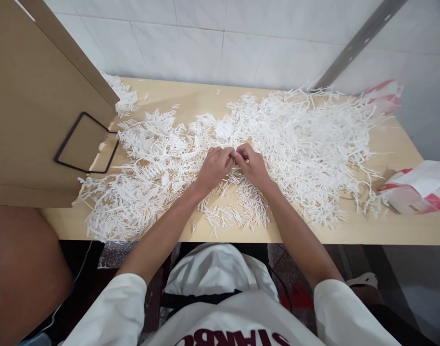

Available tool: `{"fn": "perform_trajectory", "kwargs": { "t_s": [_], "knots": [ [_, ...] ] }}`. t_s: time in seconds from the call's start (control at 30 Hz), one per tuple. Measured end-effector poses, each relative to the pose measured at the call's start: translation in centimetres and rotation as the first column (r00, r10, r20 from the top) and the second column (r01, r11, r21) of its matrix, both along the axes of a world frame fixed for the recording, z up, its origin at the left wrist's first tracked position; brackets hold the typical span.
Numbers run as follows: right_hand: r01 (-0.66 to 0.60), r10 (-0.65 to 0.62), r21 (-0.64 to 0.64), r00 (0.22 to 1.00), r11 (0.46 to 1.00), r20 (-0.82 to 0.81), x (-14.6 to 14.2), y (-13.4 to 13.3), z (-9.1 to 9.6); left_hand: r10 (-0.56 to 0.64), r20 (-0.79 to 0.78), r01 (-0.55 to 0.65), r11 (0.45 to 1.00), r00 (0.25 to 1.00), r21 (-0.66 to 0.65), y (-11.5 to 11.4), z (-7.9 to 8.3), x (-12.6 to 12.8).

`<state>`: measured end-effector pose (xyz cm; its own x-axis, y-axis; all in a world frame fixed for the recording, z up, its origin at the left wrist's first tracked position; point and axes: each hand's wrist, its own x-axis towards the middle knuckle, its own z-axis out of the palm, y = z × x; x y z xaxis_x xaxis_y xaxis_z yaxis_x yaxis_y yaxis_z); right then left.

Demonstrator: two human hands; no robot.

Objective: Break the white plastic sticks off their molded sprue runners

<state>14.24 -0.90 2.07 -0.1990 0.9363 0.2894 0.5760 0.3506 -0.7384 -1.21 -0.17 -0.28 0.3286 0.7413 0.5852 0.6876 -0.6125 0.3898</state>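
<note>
A wide heap of thin white plastic sprue pieces [299,139] covers the light wooden table [385,226]. My left hand [214,168] and my right hand [253,165] meet at the middle of the table, fingertips pinched together on a small white plastic piece [235,154] that is mostly hidden by the fingers. In front of my hands lies a smaller pile of short loose white sticks [237,214]. More branched white pieces [133,192] spread out to the left.
A wooden panel [35,105] with a black wire handle [86,144] stands at the left. Red-and-white plastic bags lie at the right edge [414,192] and far right corner [383,93]. White tiled wall behind. Another person's bare limb [21,269] is at lower left.
</note>
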Motion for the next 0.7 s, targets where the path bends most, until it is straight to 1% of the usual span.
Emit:
{"fn": "perform_trajectory", "kwargs": {
  "t_s": [0.07, 0.13, 0.2, 0.27, 0.33, 0.4, 0.43, 0.5, 0.57, 0.63, 0.7],
  "knots": [
    [-0.029, 0.029, -0.011, 0.999, 0.999, -0.017, 0.2, 0.1, -0.1, -0.001, 0.042, 0.003, 0.999, 0.999, -0.052, 0.0, 0.3, 0.0],
    [-0.033, 0.033, 0.004, 0.999, 0.999, -0.009, 0.4, 0.2, -0.2, 0.001, 0.077, 0.007, 0.994, 0.997, -0.107, 0.1, 0.7, -0.1],
    [-0.021, 0.021, 0.015, 1.0, 1.0, 0.024, 0.4, 0.1, -0.2, 0.013, 0.082, -0.001, 0.99, 0.997, -0.139, 0.1, 0.9, -0.1],
    [0.0, -0.002, 0.026, 0.995, 1.0, 0.101, 0.3, 0.1, -0.3, 0.032, 0.053, -0.025, 0.991, 0.998, -0.133, 0.1, 0.9, 0.0],
    [0.042, -0.056, 0.07, 0.975, 0.997, 0.216, 0.0, 0.1, -0.5, 0.042, 0.017, -0.04, 0.994, 0.999, -0.103, 0.0, 0.7, 0.1],
    [0.101, -0.148, 0.165, 0.941, 0.981, 0.304, -0.2, 0.1, -0.8, 0.031, -0.005, -0.031, 0.997, 1.0, -0.069, -0.1, 0.5, 0.2],
    [0.125, -0.191, 0.215, 0.928, 0.969, 0.321, -0.3, 0.1, -0.9, 0.021, -0.009, -0.022, 0.998, 1.0, -0.054, -0.1, 0.4, 0.3],
    [0.146, -0.235, 0.282, 0.92, 0.948, 0.313, -0.5, 0.0, -1.1, 0.004, -0.012, -0.004, 0.999, 1.0, -0.033, -0.2, 0.2, 0.4],
    [0.167, -0.258, 0.31, 0.924, 0.936, 0.283, -0.5, -0.1, -1.2, 0.016, 0.009, -0.016, 0.999, 1.0, -0.036, -0.1, 0.2, 0.4],
    [0.211, -0.292, 0.314, 0.927, 0.926, 0.236, -0.5, -0.3, -1.1, 0.062, 0.067, -0.058, 0.996, 0.996, -0.071, -0.1, 0.3, 0.2],
    [0.249, -0.299, 0.274, 0.94, 0.929, 0.161, -0.3, -0.3, -0.9, 0.109, 0.158, -0.088, 0.987, 0.981, -0.133, 0.0, 0.6, 0.0]
  ]
}}
